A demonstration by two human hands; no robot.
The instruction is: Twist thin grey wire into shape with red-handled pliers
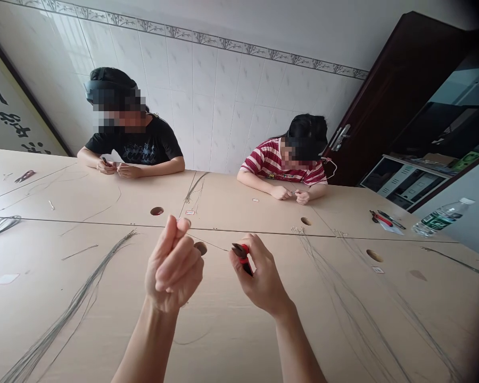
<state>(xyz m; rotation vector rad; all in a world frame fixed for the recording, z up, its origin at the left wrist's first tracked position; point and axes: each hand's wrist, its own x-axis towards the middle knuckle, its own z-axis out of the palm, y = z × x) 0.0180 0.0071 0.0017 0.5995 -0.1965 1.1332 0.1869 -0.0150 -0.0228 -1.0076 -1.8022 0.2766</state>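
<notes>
My left hand (174, 266) is raised above the table, palm towards me, with thumb and fingers pinched together. A thin wire (212, 244) appears to run from its fingertips across to my right hand (259, 276). That hand is closed around red-handled pliers (242, 256), their dark jaws pointing up and left. The wire's far end lies close to the jaws; whether it touches them I cannot tell. Left of my hands lies a long bundle of wires (90, 282). Looser wires (331, 287) spread over the table on the right.
Across the light wooden table (231, 340) sit a person in a black shirt (143, 141) and a person in a striped shirt (263, 159), both handling small things. A water bottle (441, 217) and some red and black tools (385, 219) are at the right. Round holes (374, 256) pierce the tabletop.
</notes>
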